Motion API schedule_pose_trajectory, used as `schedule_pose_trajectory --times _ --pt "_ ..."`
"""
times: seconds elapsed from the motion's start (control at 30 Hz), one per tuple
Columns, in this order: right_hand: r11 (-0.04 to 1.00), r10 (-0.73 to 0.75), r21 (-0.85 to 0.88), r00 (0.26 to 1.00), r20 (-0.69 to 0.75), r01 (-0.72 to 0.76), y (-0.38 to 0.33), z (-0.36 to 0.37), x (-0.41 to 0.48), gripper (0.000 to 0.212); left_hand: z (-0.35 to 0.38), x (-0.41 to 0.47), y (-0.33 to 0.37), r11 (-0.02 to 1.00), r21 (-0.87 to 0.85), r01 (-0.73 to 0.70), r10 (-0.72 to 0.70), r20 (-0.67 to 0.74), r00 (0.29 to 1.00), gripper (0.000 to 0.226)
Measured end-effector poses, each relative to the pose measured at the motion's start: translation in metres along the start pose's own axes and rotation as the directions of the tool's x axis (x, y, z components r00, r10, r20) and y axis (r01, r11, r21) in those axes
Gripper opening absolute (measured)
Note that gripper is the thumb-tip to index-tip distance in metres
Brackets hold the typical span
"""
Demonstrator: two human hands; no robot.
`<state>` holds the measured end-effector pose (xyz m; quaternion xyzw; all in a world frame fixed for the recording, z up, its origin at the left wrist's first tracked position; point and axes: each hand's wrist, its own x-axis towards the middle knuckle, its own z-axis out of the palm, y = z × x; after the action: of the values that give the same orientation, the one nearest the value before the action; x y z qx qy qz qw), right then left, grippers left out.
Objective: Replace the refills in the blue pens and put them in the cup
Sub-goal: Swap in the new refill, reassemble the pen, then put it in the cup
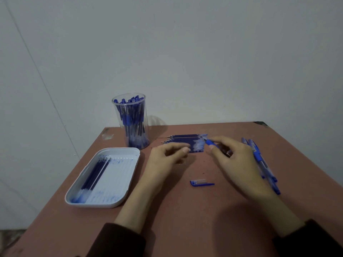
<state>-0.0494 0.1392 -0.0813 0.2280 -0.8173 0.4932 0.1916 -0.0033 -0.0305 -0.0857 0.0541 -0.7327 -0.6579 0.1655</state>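
Blue pen cap [202, 182] is lying loose on the table [185, 210], nearer than both hands. The right hand [235, 160] is pinching the uncapped blue pen [210, 142], its tip pointing toward the left hand [167, 156]. That hand is curling thumb and fingers at the row of refills [187, 142], though I cannot tell whether it is gripping one. Beyond it, leftward, the cup [130, 121] is standing full of pens.

A reddish-brown flat-topped table [185, 219] stands against a pale grey wall [204, 52], its far left corner chipped. A white rounded-rectangle plastic tray [96, 204], its ribbed floor smeared with blue ink, sits near the table's left edge.
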Motion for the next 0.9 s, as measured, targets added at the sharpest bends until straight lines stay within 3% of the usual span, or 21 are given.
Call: schedule_pose_trajectory --times 0.1,0.2,0.3,0.67,0.9 --pt "0.98 -0.12 -0.157 0.992 0.04 0.125 0.0 0.002 -0.003 0.017 0.003 -0.002 0.005 0.934 -0.341 0.109 -0.122 -0.019 0.992 0.012" --pt "0.969 -0.144 -0.19 0.986 0.082 0.157 -0.002 0.002 -0.004 0.017 0.003 -0.001 0.007 0.869 -0.47 0.151 -0.164 0.013 0.986 0.012" --pt "0.964 -0.167 -0.194 0.982 0.094 0.182 -0.004 0.002 -0.004 0.017 0.004 -0.001 0.007 0.867 -0.472 0.158 -0.163 0.031 0.986 0.012" --pt "0.945 -0.203 -0.229 0.967 0.153 0.234 -0.002 0.004 -0.005 0.018 0.008 -0.003 0.003 0.97 -0.236 0.06 -0.048 0.055 0.997 0.01" --pt "0.999 0.023 0.03 0.978 0.207 -0.03 -0.014 0.006 -0.008 0.017 0.01 -0.002 0.006 0.902 -0.432 0.028 -0.003 0.057 0.998 0.034"
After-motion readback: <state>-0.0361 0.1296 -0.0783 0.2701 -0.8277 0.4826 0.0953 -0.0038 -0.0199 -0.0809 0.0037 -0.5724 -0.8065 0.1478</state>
